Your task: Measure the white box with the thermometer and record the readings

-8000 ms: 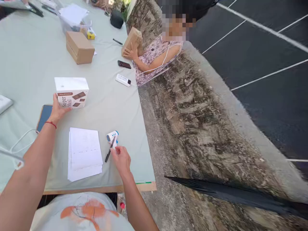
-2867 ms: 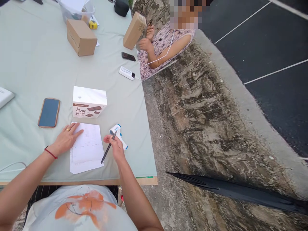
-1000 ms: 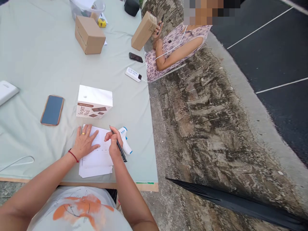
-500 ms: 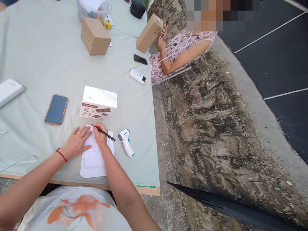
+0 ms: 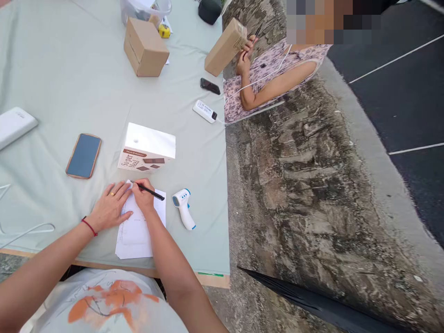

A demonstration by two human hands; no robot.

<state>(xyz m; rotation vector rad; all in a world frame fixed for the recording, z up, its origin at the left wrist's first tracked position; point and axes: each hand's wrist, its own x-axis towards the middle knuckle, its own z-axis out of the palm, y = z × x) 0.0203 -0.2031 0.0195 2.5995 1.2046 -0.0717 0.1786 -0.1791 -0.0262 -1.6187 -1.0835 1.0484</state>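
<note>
While the left hand [image 5: 108, 210] lies flat, partly on the printed sheets [image 5: 134, 240], grip spread and holding nothing | the right hand [image 5: 143, 195] has its grip closed around a black pen [image 5: 156, 194], tip near the sheets' top edge | white infrared thermometer [image 5: 185, 210] just right of them | Super Meal box [image 5: 149, 145] beyond, on the worktop [image 5: 199, 162]

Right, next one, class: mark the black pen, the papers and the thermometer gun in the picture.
Black pen [image 5: 151, 192], head view: on the barrel.
Papers [image 5: 134, 231], head view: on the lower part of the top sheet.
Thermometer gun [image 5: 185, 211], head view: on the white handle.
</note>
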